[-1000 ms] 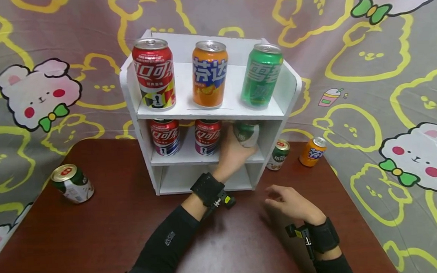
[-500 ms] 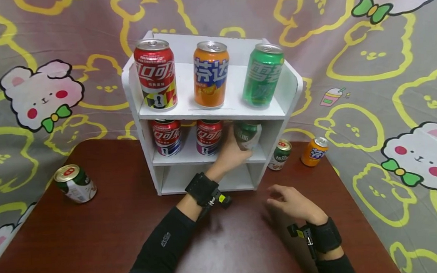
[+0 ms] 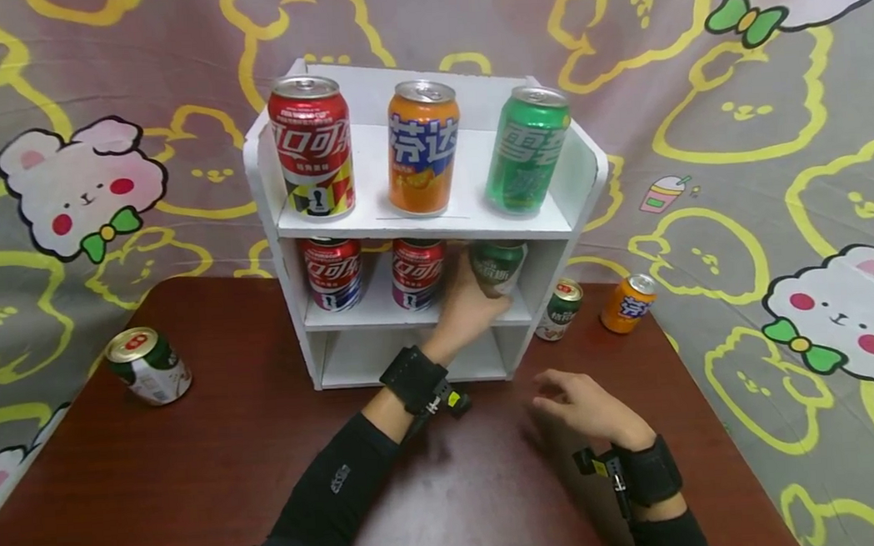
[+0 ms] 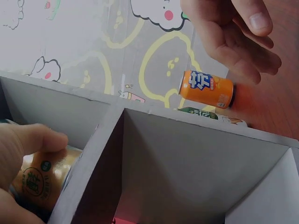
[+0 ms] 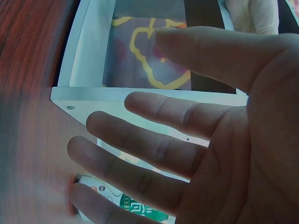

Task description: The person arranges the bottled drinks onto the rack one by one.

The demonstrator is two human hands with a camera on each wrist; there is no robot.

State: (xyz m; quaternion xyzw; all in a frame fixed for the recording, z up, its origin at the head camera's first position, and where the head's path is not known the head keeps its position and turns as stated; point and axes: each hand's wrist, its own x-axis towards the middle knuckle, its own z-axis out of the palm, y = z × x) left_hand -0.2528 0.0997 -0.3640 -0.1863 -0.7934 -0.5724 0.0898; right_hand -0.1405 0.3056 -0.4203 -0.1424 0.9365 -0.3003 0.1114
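My left hand point(image 3: 469, 309) reaches into the middle shelf and grips a green and white drink can point(image 3: 500, 267) at its right end. In the left wrist view, thumb and fingers lie around that can point(image 4: 44, 179), whose near side looks golden with a round dark mark. Two red cola cans, a left one point(image 3: 334, 275) and a middle one point(image 3: 418, 274), stand on the same shelf. My right hand point(image 3: 588, 406) is held over the table at the front right, holding nothing; the right wrist view shows its fingers point(image 5: 149, 144) extended and spread.
The white shelf unit point(image 3: 434, 225) carries a red cola can point(image 3: 312, 147), an orange soda can point(image 3: 423, 148) and a green soda can point(image 3: 527, 150) on top. On the table point(image 3: 216, 470) stand a green-white can point(image 3: 150, 366) at left, another point(image 3: 559, 309) and an orange can point(image 3: 628, 304) at right.
The can in my left hand has turned, so its lettering now faces more to the front. My left wrist has shifted slightly; the right hand stays put.
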